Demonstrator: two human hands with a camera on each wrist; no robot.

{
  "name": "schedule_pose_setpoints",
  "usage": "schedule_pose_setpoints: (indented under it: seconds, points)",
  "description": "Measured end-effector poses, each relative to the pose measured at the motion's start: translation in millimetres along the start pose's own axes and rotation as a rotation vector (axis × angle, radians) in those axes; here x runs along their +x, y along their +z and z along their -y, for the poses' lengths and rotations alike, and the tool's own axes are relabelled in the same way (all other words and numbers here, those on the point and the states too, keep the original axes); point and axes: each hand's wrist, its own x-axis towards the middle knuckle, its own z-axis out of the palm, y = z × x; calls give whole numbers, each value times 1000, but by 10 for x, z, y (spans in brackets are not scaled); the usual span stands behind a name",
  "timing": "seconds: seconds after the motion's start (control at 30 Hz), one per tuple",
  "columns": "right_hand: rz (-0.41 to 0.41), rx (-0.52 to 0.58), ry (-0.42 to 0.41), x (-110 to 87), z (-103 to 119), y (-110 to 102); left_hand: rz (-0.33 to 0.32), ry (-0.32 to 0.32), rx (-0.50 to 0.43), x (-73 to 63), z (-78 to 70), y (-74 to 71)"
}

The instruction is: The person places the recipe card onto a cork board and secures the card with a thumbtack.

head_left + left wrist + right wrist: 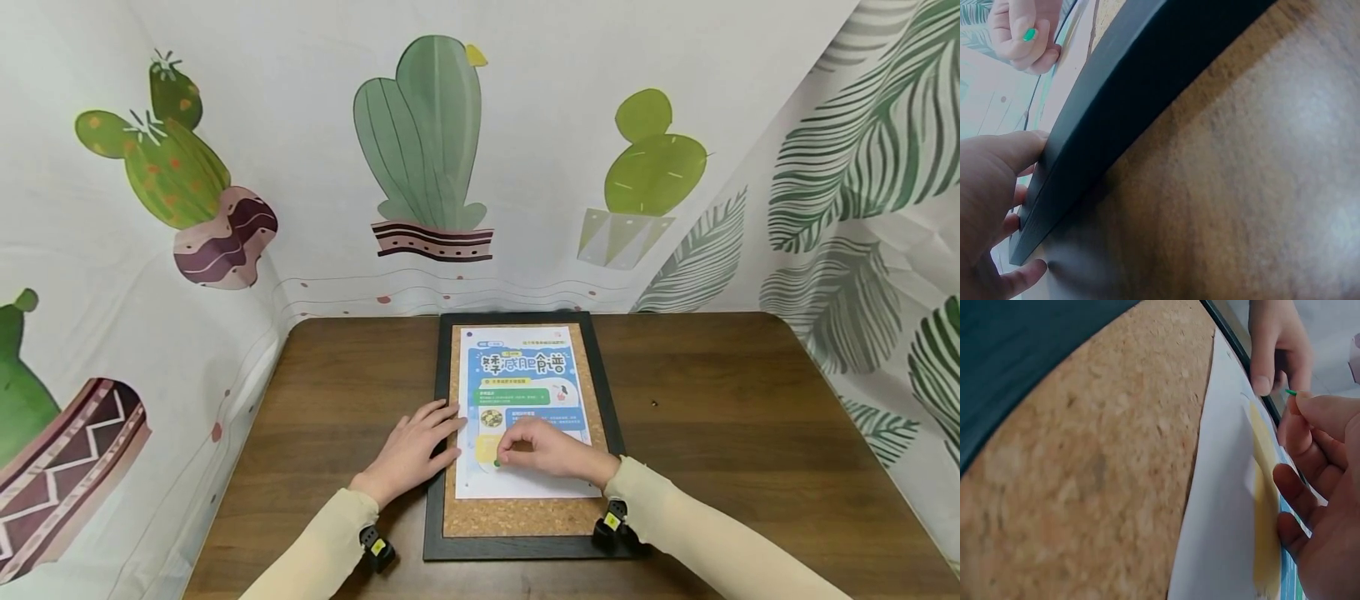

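Note:
My right hand (557, 450) is over the lower part of a printed poster (517, 485), pinching a small green thumbtack (1029, 34) between thumb and index finger. In the right wrist view the tack shows as a thin green edge, and its point cannot be made out. The poster lies on a cork board (517, 518) with a black frame (517, 548). With fingers spread, my left hand (412, 446) rests on the frame's left side, its fingertips reaching the poster's left edge. A purple tack-like dot (469, 334) marks the poster's top left corner.
The board lies on a dark brown wooden table (705, 417), its top edge near the table's far edge. A tiny dark speck (654, 403) lies on the table to the right. Behind hangs a white cloth (300, 125) printed with cacti and leaves.

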Motion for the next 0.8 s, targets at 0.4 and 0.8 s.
schedule_pose_setpoints:
  seconds: [0.4, 0.8]
  points:
    - [20, -276, -63, 158, 100, 241, -19, 17, 6, 1, 15, 17]
    - [81, -372, -94, 290, 187, 354, -29, 27, 11, -4, 10, 15]
